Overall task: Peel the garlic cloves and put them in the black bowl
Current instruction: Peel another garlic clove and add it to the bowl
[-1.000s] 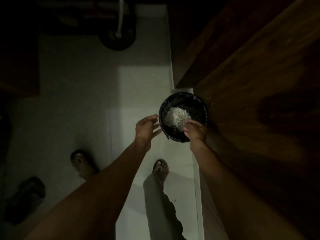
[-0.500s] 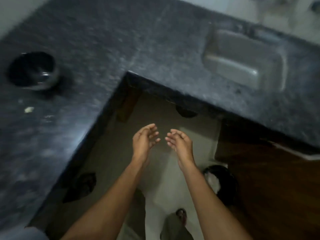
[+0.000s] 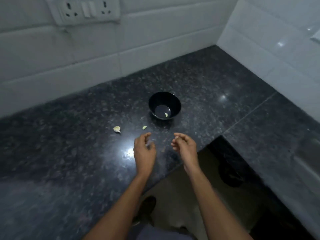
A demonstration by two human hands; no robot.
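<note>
A black bowl (image 3: 164, 105) stands on the dark granite counter (image 3: 69, 149), with one pale garlic clove (image 3: 166, 114) lying in its bottom. On the counter in front of the bowl lie an unpeeled clove (image 3: 117, 129) to the left and a small greenish clove (image 3: 144, 127) nearer the bowl. My left hand (image 3: 144, 152) hovers just below the small clove, fingers loosely curled and empty. My right hand (image 3: 186, 147) hangs beside it, to the right, fingers loosely curled with nothing visible in them.
White tiled walls (image 3: 155, 32) close the counter at the back and right. A socket plate (image 3: 84, 10) sits on the back wall. The counter's inner corner edge (image 3: 204, 148) drops to the floor, where a dark bin (image 3: 230, 175) stands.
The view swung up from the bin of peels on the floor to the counter corner. Both hands moved from over the bin to above the counter in front of the bowl.
</note>
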